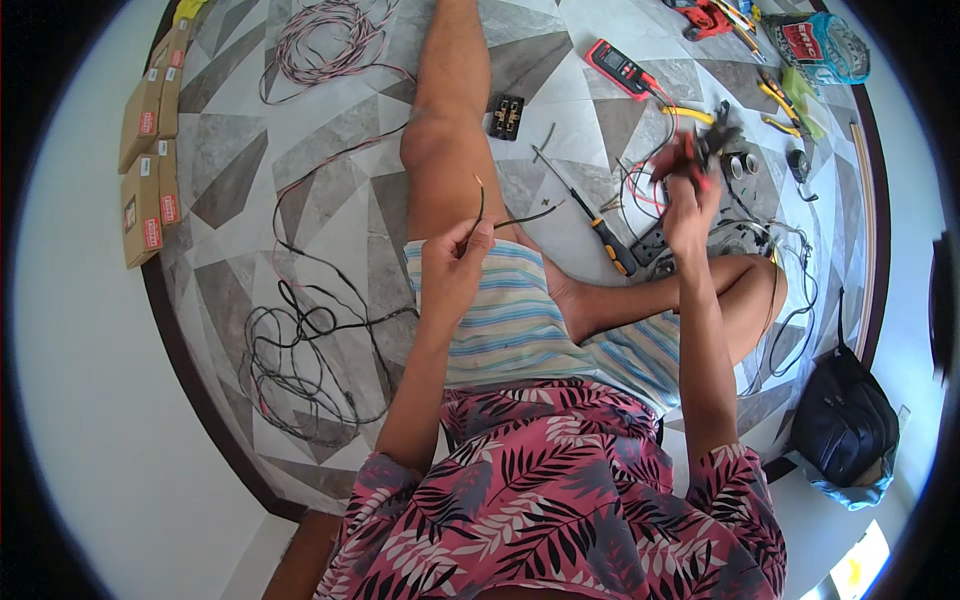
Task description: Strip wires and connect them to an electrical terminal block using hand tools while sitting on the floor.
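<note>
My left hand is closed over my lap, pinching a black cable between thumb and fingers. Its two ends fork apart and show bare copper tips. Off to the right, my right hand is raised and closed around a red-and-black hand tool, smeared by motion, so its exact kind is unclear. Below the tool lie loose thin wires and a dark box-like piece. A screwdriver with a yellow-and-black handle rests between the two hands.
A black socket piece lies beside my outstretched leg. A red multimeter, pliers and a plastic bag are at the far right. Coiled cables spread on the left, near cardboard boxes. A black backpack stands right.
</note>
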`<state>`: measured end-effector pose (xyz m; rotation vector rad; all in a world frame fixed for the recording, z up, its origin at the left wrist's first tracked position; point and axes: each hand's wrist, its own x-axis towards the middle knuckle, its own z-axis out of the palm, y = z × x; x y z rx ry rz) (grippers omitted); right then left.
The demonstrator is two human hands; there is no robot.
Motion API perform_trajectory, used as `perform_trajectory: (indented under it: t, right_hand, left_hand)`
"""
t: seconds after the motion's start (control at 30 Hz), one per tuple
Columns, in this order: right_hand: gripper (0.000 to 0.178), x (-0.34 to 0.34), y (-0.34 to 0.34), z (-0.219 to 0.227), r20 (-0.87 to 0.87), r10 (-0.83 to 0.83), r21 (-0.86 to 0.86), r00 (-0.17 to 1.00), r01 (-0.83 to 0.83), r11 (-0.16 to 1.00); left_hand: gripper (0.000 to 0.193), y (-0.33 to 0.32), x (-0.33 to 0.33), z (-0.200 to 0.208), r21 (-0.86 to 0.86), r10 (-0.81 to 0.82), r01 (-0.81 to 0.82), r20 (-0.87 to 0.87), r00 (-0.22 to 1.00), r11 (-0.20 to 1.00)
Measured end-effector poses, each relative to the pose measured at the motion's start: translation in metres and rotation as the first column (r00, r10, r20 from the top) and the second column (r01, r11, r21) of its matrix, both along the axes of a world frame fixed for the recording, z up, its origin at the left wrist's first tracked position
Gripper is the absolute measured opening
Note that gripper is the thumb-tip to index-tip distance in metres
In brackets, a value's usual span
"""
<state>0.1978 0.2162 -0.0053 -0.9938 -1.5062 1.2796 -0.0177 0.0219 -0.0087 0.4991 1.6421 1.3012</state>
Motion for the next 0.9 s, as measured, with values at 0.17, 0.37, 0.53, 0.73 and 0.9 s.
perform_trajectory:
  t: [0.17, 0.37, 0.53, 0.73, 0.9]
  right_hand:
    - [0.021, -0.02, -0.089, 0.005, 0.002, 0.233, -0.494, 0.973, -0.202, 0.846]
    - [0.019, -0.047, -0.104, -0.019, -0.281, 0.035, -0.512, 0.959, -0.181, 0.839]
    - [0.008, -0.051, -0.085, -0.001, -0.155, 0.179, -0.426, 0.972, -0.229, 0.875]
    - [0.009, -0.045, -0.08, -0.002, -0.123, 0.254, -0.395, 0.959, -0.283, 0.874]
    - [0.022, -0.023, -0.083, -0.001, -0.116, 0.078, -0.557, 0.99, -0.13, 0.82]
  left_hand:
    - [0.033, 0.001, 0.004, 0.006, -0.025, -0.018, 0.021, 0.108, 0.994, 0.999]
    - [0.036, 0.0, 0.011, 0.012, -0.11, -0.268, 0.262, -0.043, 0.963, 0.959]
    - [0.033, -0.001, 0.015, 0.004, 0.088, -0.311, 0.311, -0.011, 0.95, 0.946]
    - [0.025, 0.015, 0.025, 0.007, 0.138, -0.277, 0.317, -0.25, 0.928, 0.938]
    - [0.024, 0.013, 0.024, 0.006, 0.097, -0.247, 0.258, -0.107, 0.963, 0.961]
